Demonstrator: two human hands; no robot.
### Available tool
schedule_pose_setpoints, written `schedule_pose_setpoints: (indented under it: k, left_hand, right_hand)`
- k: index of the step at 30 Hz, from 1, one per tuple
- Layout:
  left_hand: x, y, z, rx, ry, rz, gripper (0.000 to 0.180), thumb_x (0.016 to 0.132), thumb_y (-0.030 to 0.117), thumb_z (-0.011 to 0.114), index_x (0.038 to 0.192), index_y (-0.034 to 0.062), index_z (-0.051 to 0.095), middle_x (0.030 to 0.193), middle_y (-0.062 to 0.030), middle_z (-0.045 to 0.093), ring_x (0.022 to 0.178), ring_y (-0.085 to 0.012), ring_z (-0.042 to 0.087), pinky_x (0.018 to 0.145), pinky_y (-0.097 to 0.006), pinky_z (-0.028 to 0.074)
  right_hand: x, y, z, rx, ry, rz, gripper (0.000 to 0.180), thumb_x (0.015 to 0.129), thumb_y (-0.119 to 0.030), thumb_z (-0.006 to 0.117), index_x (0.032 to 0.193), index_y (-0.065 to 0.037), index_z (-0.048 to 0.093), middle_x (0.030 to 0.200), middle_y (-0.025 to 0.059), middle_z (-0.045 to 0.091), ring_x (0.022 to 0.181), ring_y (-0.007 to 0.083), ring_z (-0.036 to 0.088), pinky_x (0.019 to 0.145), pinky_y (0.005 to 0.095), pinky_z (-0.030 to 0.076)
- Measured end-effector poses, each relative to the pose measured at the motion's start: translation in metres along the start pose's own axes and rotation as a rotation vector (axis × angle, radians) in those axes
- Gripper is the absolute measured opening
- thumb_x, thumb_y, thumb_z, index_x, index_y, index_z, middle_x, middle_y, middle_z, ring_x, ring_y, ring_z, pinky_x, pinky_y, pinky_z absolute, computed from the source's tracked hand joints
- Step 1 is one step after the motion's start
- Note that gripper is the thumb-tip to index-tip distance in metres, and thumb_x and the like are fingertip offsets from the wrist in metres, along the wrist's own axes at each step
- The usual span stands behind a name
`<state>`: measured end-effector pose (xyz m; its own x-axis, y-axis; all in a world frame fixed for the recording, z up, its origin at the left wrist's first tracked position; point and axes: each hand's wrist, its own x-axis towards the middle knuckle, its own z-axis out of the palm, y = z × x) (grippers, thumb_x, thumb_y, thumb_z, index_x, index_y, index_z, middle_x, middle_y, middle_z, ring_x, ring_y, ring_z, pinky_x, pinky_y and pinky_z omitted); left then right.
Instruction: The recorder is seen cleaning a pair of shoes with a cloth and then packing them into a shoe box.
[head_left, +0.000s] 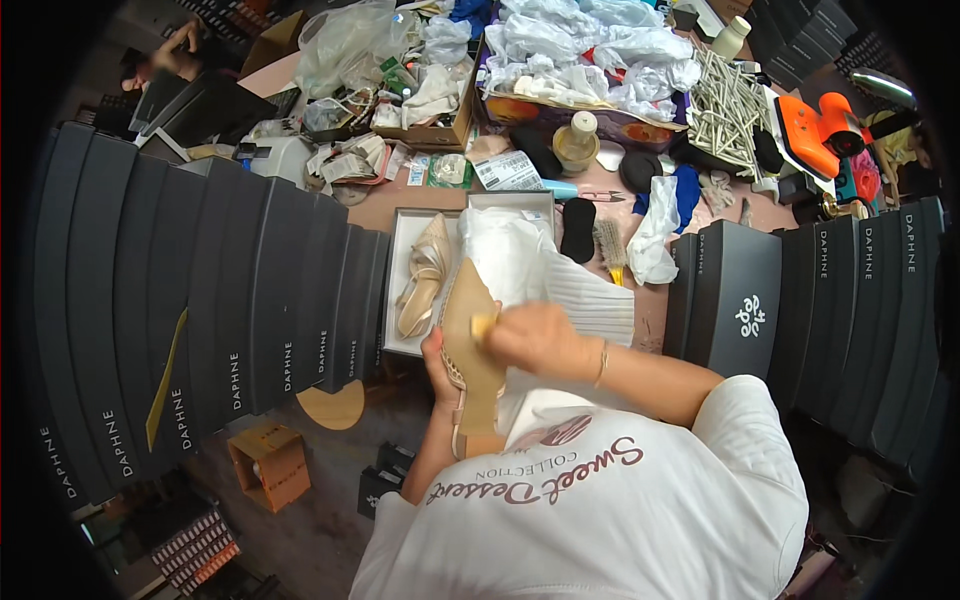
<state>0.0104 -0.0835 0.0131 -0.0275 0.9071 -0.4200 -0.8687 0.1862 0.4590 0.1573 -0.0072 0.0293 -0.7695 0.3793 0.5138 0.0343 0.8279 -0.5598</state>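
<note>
My left hand (440, 368) holds a beige pointed slingback shoe (470, 345) sole-up over an open white shoe box (400, 262). Pressed against that sole, my right hand (538, 338) pinches a small yellow block (482, 325). The matching beige shoe (422, 276) lies inside the box beside white wrapping paper (512, 258).
Rows of black shoe boxes (230, 300) stand on the left and black shoe boxes (850, 300) on the right. Behind the open box lie a brush (610, 248), a glue bottle (576, 142), plastic bags (590, 50), white sticks (730, 110) and an orange tool (815, 130). Another person's hand (180, 45) is at far left.
</note>
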Motion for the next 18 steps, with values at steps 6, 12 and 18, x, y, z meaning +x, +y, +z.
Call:
schedule_pose_setpoints:
  k: [6, 12, 18]
  left_hand:
    - [0.003, -0.004, 0.003, -0.015, -0.038, 0.039, 0.070, 0.089, 0.055, 0.034, 0.134, 0.0018, 0.040, 0.126, -0.0138, 0.052, 0.113, -0.0248, 0.052, 0.096, -0.037, 0.042]
    - [0.003, -0.006, 0.007, -0.023, 0.036, 0.085, 0.069, 0.089, 0.056, 0.035, 0.132, 0.0026, 0.043, 0.124, -0.0131, 0.053, 0.111, -0.0236, 0.053, 0.094, -0.036, 0.044]
    - [0.003, -0.021, -0.028, -0.003, 0.023, 0.026, 0.075, 0.089, 0.059, 0.033, 0.137, 0.0011, 0.034, 0.134, -0.0140, 0.045, 0.120, -0.0254, 0.047, 0.098, -0.038, 0.041]
  right_hand:
    - [-0.003, 0.005, -0.010, -0.048, -0.053, -0.012, 0.012, 0.075, -0.017, 0.058, 0.079, -0.010, 0.050, 0.069, 0.0057, 0.053, 0.060, 0.0244, 0.057, 0.048, 0.0356, 0.045]
    - [0.009, 0.016, 0.000, -0.071, -0.065, 0.085, 0.015, 0.073, -0.018, 0.061, 0.082, -0.011, 0.050, 0.069, 0.0049, 0.052, 0.055, 0.0237, 0.056, 0.046, 0.0370, 0.045]
    - [0.028, 0.026, -0.002, -0.119, -0.035, 0.231, 0.013, 0.074, -0.018, 0.058, 0.080, -0.010, 0.049, 0.066, 0.0066, 0.053, 0.056, 0.0245, 0.058, 0.044, 0.0376, 0.044]
